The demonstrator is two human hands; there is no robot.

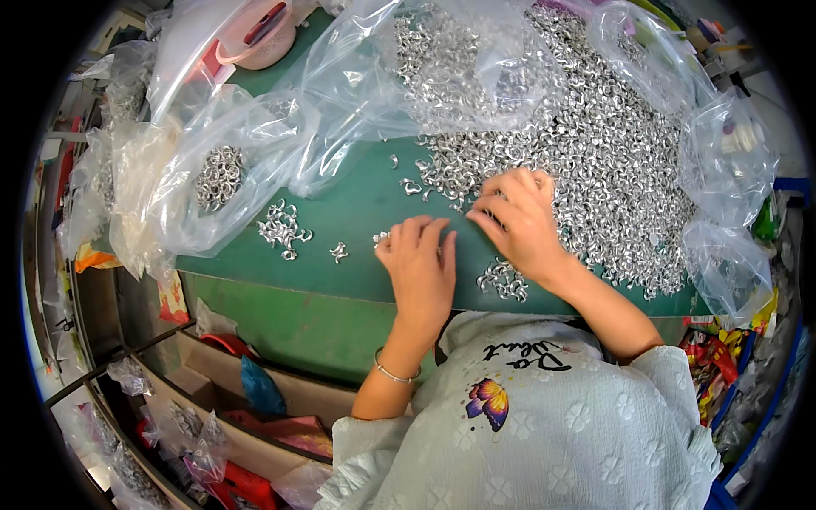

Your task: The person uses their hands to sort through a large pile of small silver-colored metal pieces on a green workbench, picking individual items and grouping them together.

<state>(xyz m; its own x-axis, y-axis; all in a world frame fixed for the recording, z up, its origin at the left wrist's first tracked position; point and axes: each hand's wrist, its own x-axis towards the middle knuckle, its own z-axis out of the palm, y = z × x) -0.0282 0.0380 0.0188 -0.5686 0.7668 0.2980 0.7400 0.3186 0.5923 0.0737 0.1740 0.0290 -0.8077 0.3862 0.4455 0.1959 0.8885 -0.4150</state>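
A large heap of small, curved, silver metal pieces (612, 170) covers the right and far part of the green tabletop (340, 183). At the near left edge of the heap is my right hand (527, 225), its bent fingers apart and their tips among the loose pieces. My left hand (419, 263) rests on the table to its left, fingers curled down around a few pieces (380, 238) that peek out beside them. Its fingertips are partly hidden. Further left lie a small cluster of pieces (339, 252) and a larger group (285, 228). Another small group (503, 280) sits beneath my right wrist.
Clear plastic bags (348, 93) spread over the far left and part of the heap; one holds more silver pieces (220, 177). A pink basket (257, 42) stands at the far left. Below the table's near edge is a compartmented drawer (246, 382). More bags (727, 161) hang at the right.
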